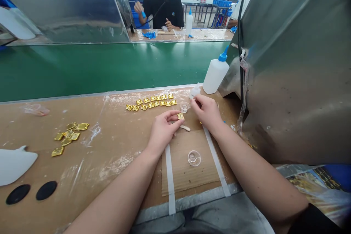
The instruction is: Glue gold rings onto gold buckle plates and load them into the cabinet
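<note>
My left hand (164, 126) pinches a small shiny gold piece (180, 116) between thumb and fingertips, just above the table. To its right, my right hand (204, 109) is closed on a thin stick (188, 103). The stick's tip reaches a small clear cup (184, 107), though whether it touches the inside I cannot tell. Beyond my left hand, similar gold pieces (156, 103) lie in two rough rows. A pale twisted strip (185, 128) lies under my left fingertips. Nearer my body, another clear cup (194, 158) sits on a cardboard sheet (181, 179) taped at both sides.
A white bottle with a blue nozzle (216, 75) stands behind my right hand. Loose gold pieces (70, 136) and black discs (46, 190) lie at left. A metal panel (298, 69) borders the right. Across the green belt (109, 65) sits a co-worker (164, 7).
</note>
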A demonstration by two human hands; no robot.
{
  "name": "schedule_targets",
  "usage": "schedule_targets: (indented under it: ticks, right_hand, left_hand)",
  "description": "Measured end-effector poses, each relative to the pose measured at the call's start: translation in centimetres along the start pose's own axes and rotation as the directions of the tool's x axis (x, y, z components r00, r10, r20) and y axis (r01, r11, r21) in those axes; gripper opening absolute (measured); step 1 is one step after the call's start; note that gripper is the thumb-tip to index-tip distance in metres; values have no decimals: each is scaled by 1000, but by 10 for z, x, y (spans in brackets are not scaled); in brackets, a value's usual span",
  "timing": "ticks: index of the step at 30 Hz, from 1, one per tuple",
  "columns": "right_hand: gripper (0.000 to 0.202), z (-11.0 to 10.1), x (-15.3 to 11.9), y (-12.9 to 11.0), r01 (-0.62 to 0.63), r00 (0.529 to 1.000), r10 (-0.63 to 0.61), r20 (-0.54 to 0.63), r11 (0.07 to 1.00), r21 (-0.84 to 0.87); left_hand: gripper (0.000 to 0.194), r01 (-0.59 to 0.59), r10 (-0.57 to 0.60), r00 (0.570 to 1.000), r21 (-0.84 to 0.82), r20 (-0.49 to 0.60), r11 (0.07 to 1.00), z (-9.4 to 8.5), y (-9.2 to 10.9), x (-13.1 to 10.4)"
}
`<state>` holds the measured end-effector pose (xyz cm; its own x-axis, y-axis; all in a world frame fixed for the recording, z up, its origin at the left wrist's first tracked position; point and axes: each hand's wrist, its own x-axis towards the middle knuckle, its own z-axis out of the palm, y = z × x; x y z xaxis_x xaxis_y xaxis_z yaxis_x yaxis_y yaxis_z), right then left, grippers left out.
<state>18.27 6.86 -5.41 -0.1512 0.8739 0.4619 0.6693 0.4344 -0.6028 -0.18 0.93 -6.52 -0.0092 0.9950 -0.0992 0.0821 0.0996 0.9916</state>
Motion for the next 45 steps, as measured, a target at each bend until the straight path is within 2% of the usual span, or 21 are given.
schedule_targets:
  ticks: [6, 13, 19, 23, 29, 39, 45]
  right_hand:
    - [31, 4, 1, 2, 27, 998, -22, 66, 998, -64]
    - [32, 9, 3, 4, 47, 997, -43, 62, 997, -68]
    - [31, 2, 0, -3, 60, 998, -59, -35, 997, 41]
    - [29, -2, -8, -11, 111, 990, -99, -98, 986, 123]
    - [34, 2, -12, -14, 183, 983, -178, -49, 971, 156]
    - [32, 6, -11, -12, 189, 981, -194, 20, 971, 147]
    - [34, 6, -12, -13, 189, 981, -194, 18, 972, 141]
  left_hand:
    - [42, 2, -2, 1000, 4, -14, 1000, 1, 2, -1]
    - [42, 6, -6, 1000, -3, -3, 1000, 1, 1, 0]
    - [40, 10, -10, 1000, -13, -15, 1000, 0, 1, -2]
    - [38, -6, 6, 1000, -16, -21, 1000, 0, 1, -1]
    - [35, -26, 26, 999, -11, -28, 1000, -1, 1, 0]
    - [38, -29, 30, 999, 39, -29, 999, -2, -4, 1]
    - [36, -32, 33, 999, 36, -35, 999, -2, -2, 1]
